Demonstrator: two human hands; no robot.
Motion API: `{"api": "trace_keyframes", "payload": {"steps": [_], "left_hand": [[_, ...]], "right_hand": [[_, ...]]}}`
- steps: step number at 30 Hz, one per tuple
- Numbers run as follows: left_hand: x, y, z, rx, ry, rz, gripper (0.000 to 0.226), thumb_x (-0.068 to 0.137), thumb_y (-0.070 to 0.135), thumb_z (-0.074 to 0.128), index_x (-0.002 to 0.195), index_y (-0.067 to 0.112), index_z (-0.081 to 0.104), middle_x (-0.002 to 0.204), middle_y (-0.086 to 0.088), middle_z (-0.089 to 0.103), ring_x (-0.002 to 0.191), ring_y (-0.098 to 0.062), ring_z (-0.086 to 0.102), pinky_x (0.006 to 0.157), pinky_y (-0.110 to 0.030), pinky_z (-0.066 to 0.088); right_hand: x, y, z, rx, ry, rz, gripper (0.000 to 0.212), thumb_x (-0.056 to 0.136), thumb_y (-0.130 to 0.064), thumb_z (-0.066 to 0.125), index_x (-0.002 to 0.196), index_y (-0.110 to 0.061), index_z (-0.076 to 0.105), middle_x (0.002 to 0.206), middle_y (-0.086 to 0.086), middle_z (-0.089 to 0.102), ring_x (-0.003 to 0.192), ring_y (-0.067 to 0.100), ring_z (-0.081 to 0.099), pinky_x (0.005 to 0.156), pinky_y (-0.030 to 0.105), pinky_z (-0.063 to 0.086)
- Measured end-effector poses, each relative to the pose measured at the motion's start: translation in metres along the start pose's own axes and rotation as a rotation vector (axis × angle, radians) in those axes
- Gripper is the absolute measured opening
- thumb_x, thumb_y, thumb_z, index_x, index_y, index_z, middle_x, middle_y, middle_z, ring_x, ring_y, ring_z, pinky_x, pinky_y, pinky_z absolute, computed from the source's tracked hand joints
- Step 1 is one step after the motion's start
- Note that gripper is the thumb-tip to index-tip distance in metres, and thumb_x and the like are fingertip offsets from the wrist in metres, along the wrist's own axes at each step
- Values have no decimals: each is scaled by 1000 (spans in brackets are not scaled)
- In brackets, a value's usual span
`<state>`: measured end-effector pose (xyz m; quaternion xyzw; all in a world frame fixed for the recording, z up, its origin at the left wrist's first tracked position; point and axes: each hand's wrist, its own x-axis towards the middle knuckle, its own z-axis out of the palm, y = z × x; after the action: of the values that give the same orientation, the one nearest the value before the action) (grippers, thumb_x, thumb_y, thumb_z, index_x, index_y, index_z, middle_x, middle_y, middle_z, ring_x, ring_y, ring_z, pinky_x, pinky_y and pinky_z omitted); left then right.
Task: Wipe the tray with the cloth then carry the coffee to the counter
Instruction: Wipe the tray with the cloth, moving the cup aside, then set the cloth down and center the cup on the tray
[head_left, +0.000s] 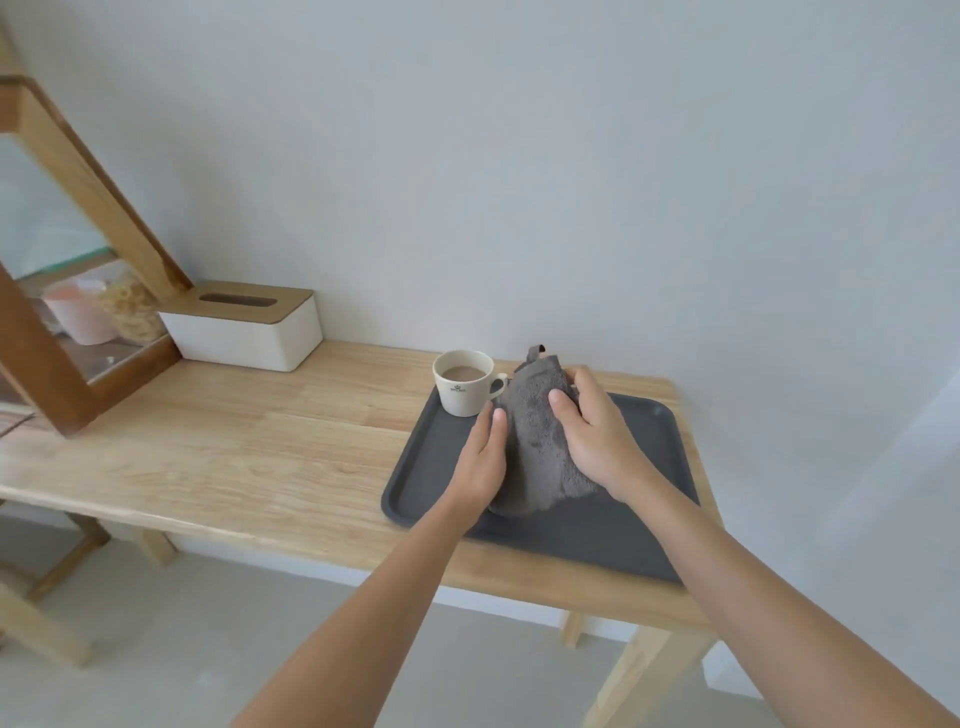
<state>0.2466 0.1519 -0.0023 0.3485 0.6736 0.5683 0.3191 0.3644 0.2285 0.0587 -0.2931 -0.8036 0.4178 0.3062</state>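
Note:
A dark grey tray (587, 540) lies on the right end of a light wooden table (260, 457). A grey terry cloth (535, 447) is bunched above the tray's middle, its lower end touching the tray. My right hand (597, 436) grips the cloth from the right, thumb on top. My left hand (483, 457) presses flat against the cloth's left side. A cream cup of milky coffee (464, 383) stands on the tray's far left corner, handle pointing right, just beside the cloth.
A white tissue box with a wooden lid (244, 327) stands at the back left by the wall. A wooden-framed cabinet (78, 291) with jars inside is at far left. The table's right edge lies just past the tray.

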Motion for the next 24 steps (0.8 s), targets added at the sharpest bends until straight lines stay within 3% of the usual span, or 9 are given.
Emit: {"api": "trace_keyframes", "payload": {"steps": [4,6,8,10,14,17,20,21,24], "left_hand": [[-3,-4,-32,-524,-79,-147,60,88,66,38,137,33,47,132,0,61,123,-16,56,108,-42,40],[-3,-7,-57,-652,-18,-148,48,96,48,42,141,31,39,124,-5,65,116,-20,61,99,-43,48],[-5,-12,-91,-689,94,-107,47,98,28,47,139,44,29,112,-2,69,109,-20,63,95,-43,49],[-6,-20,-136,-557,194,-25,51,97,17,50,135,47,34,100,-1,69,99,-19,64,86,-38,52],[0,-37,-223,-13,303,73,39,95,14,52,121,43,58,124,6,58,110,-7,58,89,-25,52],[7,-51,-262,344,321,84,36,95,12,51,127,27,58,125,1,53,108,-12,54,99,-30,45],[12,-68,-281,604,268,95,37,94,8,51,131,14,56,123,-5,52,105,-15,51,93,-21,37],[12,-73,-283,669,253,86,37,94,11,51,132,13,55,123,-5,52,107,-19,52,93,-23,39],[15,-86,-286,946,222,14,38,96,27,48,134,22,53,134,-5,45,121,-25,43,100,-38,38]], "right_hand": [[24,-35,27,251,-34,-16,14,99,-18,41,107,-9,48,91,5,56,81,14,53,75,34,45],[38,-46,46,293,-26,-5,15,99,-18,42,110,-9,48,96,7,59,86,16,56,80,36,47],[49,-52,69,249,0,4,16,98,-19,43,111,-11,48,99,8,60,88,23,57,83,41,47],[58,-54,97,156,17,35,16,97,-20,44,111,-12,46,102,10,60,94,29,59,86,44,47],[63,-51,163,10,-53,96,24,94,-14,50,115,-12,40,101,11,58,92,26,58,79,37,45],[59,-50,207,-113,-98,105,30,93,-10,51,117,-17,34,90,12,56,76,21,52,67,33,40],[52,-44,238,-266,-157,58,42,92,-2,46,125,-23,31,72,5,50,64,15,48,56,31,41],[48,-42,244,-348,-191,39,42,92,-1,44,126,-23,32,74,6,51,67,16,51,59,33,44],[42,-35,252,-608,-222,31,31,94,-11,48,124,-19,42,106,12,57,91,32,59,69,41,49]]}}
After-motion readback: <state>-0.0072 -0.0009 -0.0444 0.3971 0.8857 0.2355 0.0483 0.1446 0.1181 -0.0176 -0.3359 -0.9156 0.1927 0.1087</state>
